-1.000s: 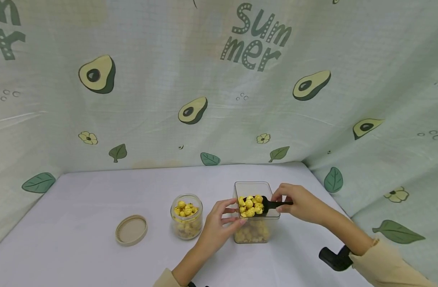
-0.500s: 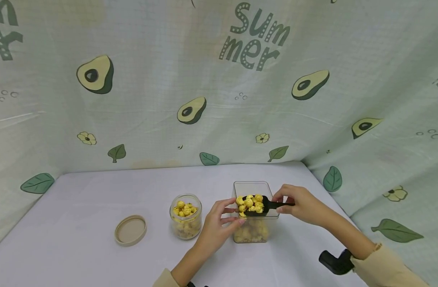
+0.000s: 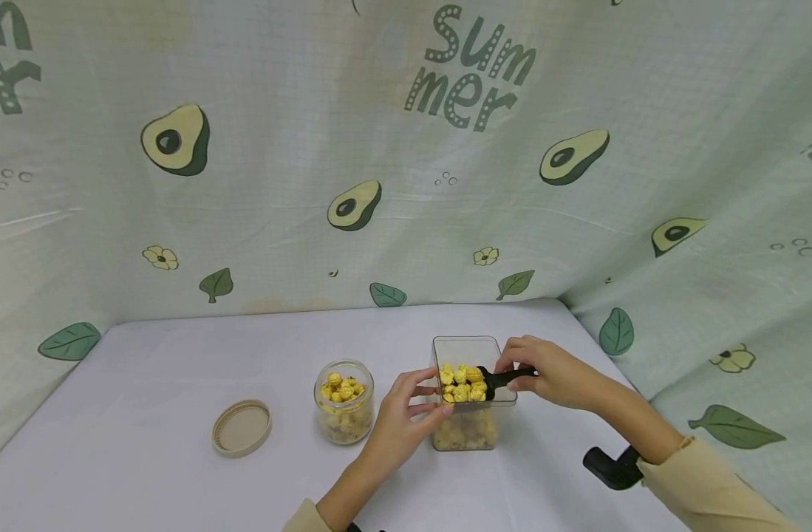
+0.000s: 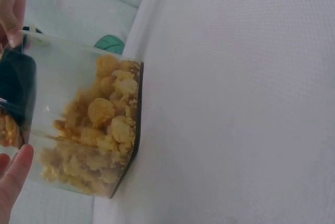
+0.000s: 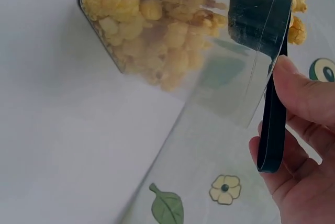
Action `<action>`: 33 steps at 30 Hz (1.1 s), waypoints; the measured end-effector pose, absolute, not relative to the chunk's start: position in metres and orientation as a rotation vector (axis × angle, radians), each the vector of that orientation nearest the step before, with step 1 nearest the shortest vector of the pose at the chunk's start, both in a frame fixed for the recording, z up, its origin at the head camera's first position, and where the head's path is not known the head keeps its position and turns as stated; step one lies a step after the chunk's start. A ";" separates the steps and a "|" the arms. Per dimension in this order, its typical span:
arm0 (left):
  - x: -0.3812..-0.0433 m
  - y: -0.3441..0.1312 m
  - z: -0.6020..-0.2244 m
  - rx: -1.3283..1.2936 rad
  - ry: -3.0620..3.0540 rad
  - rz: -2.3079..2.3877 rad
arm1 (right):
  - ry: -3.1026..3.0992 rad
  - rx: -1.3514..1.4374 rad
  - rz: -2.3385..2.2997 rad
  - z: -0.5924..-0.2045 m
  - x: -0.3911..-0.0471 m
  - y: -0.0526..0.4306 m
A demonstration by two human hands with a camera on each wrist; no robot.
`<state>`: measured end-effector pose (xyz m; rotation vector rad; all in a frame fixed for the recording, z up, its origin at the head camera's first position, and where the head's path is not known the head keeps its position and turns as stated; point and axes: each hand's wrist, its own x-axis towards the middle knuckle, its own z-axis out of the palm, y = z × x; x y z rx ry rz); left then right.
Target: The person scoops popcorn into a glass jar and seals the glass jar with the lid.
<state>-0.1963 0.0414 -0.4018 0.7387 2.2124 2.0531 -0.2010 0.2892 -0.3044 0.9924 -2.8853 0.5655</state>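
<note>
My right hand (image 3: 552, 373) pinches the handle of a black scoop (image 5: 272, 124) between thumb and fingers. The scoop's bowl, heaped with yellow popcorn (image 3: 462, 384), sits at the mouth of a clear square container (image 3: 468, 347). More popcorn (image 4: 99, 124) fills the lower part of that container, seen through its wall. My left hand (image 3: 402, 417) holds the container's left side near the rim, thumb on the front and fingers along the side. Left of this hand stands a round glass jar (image 3: 344, 425) with popcorn up to near its neck, its mouth uncovered.
A round beige lid (image 3: 242, 428) lies on the white tablecloth (image 3: 146, 414), left of the jar. Behind the table hangs a pale curtain (image 3: 266, 148) printed with avocados and leaves; it also runs along the right side.
My right hand has shifted slightly left and up, with the loaded scoop moving a little left and its tilt changing. The left hand, container, jar and lid have stayed in place.
</note>
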 end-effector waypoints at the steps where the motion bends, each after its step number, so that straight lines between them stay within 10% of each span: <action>1: -0.196 0.041 -0.402 0.737 2.213 2.053 | -2.887 0.995 0.576 -0.305 -0.201 0.289; 33: -0.195 0.041 -0.403 0.781 2.240 2.049 | -2.752 0.792 0.878 -0.322 -0.193 0.309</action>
